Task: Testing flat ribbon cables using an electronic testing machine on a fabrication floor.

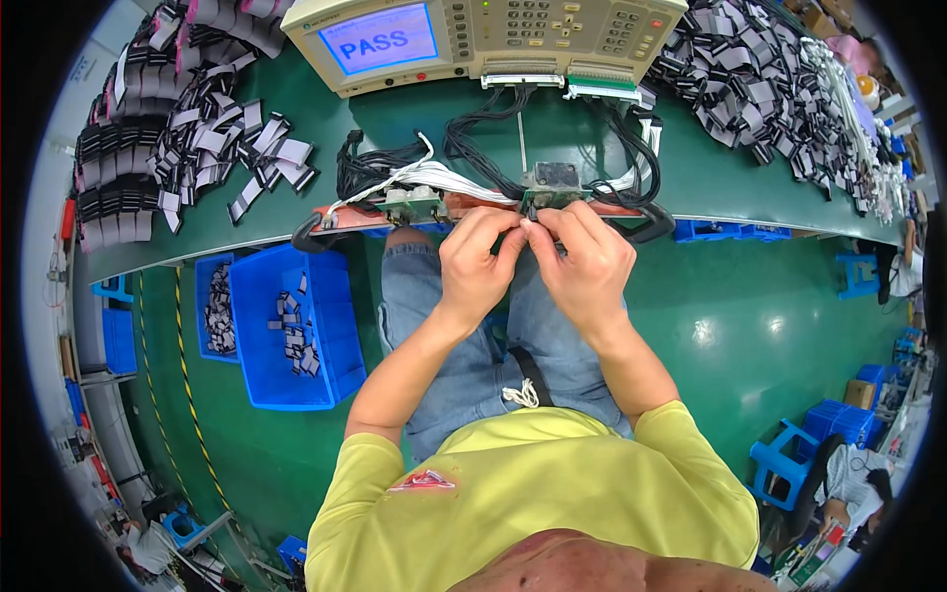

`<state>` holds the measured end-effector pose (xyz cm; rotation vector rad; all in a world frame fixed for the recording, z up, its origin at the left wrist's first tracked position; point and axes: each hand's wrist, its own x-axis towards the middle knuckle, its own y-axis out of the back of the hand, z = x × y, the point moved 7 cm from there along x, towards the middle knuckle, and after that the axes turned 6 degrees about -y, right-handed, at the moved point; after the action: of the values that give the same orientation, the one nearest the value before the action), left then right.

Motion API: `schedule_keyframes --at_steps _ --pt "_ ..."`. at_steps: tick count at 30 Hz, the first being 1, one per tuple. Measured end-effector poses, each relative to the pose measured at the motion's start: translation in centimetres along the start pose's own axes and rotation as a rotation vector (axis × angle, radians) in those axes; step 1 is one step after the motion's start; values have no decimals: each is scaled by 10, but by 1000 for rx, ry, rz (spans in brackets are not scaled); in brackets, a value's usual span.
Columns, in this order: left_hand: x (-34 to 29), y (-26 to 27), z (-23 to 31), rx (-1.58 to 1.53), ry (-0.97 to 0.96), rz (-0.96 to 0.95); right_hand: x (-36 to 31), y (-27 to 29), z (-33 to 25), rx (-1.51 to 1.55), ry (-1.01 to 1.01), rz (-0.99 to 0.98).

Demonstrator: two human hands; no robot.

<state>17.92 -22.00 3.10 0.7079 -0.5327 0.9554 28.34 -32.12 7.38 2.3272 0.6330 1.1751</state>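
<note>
"What's that?"
"Small dark piece [532,212], mostly hidden, near edge of the green table [760,192]; left hand [478,261] and right hand [589,261] pinching it."
"Around?"
"Shiny green floor [750,296], blue bin [340,326] left."

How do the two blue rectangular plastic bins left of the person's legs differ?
The right blue rectangular plastic bin looks wider; the left blue rectangular plastic bin shows only a narrow part. The right bin's bottom is largely bare; the left bin's visible part is thickly filled. Both hold small flat grey-and-black pieces.
</note>
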Motion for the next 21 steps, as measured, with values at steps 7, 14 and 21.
schedule_keyframes --at_steps 7,14,21 --pt "0 -1 -2 6 4 25 1 0 -1 0 -51 17" --pt "0 -3 -3 93 21 90 3 -4 -3 -80 -99 83" --pt "-1 11 12 17 30 -1 -2 -1 -2 -131 -62 13"
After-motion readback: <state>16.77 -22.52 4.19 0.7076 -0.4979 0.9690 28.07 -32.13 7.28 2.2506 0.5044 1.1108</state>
